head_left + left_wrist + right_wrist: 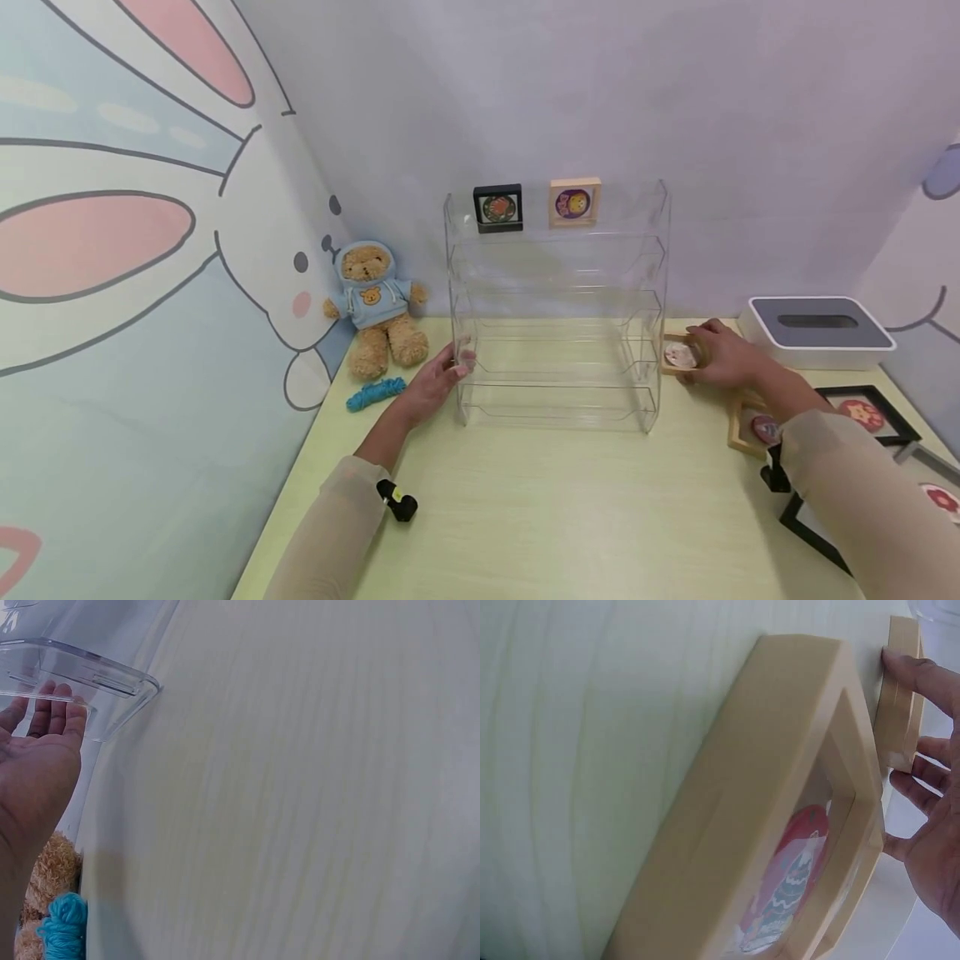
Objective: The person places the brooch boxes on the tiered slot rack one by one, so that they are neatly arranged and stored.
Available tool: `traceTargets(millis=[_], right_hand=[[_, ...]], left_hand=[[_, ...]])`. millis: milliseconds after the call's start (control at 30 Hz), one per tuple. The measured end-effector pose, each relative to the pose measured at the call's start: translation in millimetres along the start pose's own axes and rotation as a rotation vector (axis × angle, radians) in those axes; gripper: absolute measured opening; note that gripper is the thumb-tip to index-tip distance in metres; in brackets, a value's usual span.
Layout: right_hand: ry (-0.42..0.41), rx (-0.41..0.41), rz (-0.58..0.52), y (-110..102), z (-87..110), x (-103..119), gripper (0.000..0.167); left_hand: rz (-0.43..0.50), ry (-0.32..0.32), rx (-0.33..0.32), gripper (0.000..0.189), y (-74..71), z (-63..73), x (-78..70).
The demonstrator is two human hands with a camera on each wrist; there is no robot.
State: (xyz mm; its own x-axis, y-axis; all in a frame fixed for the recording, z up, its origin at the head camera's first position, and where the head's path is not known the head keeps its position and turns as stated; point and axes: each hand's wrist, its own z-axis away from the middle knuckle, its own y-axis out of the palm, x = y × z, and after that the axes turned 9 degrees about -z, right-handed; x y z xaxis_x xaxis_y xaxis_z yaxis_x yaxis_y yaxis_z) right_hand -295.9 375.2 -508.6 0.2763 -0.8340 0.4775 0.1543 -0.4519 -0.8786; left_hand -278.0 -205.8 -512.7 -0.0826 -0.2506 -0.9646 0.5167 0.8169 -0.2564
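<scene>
A clear acrylic tiered rack stands on the table between the two hands. My left hand holds its left side panel low down, and the fingertips show through the plastic in the left wrist view. At the rack's right side, my right hand grips a small light-wood frame by its edges, thumb on one side and fingers on the other. Inside that frame is a round whitish piece. On the top tier sit a black frame and a light-wood frame, each with a round picture.
Under the right forearm lie another wooden frame, black frames and a grey one. A white tissue box with grey top stands back right. At left are a teddy bear in a blue hoodie and a blue cord bundle.
</scene>
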Motion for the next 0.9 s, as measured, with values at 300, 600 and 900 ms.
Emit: traceTargets(millis=[300,600,900], right_hand=[[0.002,-0.152,0.056,-6.5,16.6,0.1,0.109],[-0.086,-0.397,0.114,-31.5,35.9,15.2,0.107],[-0.240,-0.566,0.218,-62.1,47.2,32.3,0.133]], left_hand=[[0.008,-0.011,0.005,0.072,2.6,-1.1,-1.5],[0.005,-0.006,-0.001,0.072,4.0,-1.0,-2.7],[0.008,-0.005,-0.007,0.077,4.0,2.1,-2.7]])
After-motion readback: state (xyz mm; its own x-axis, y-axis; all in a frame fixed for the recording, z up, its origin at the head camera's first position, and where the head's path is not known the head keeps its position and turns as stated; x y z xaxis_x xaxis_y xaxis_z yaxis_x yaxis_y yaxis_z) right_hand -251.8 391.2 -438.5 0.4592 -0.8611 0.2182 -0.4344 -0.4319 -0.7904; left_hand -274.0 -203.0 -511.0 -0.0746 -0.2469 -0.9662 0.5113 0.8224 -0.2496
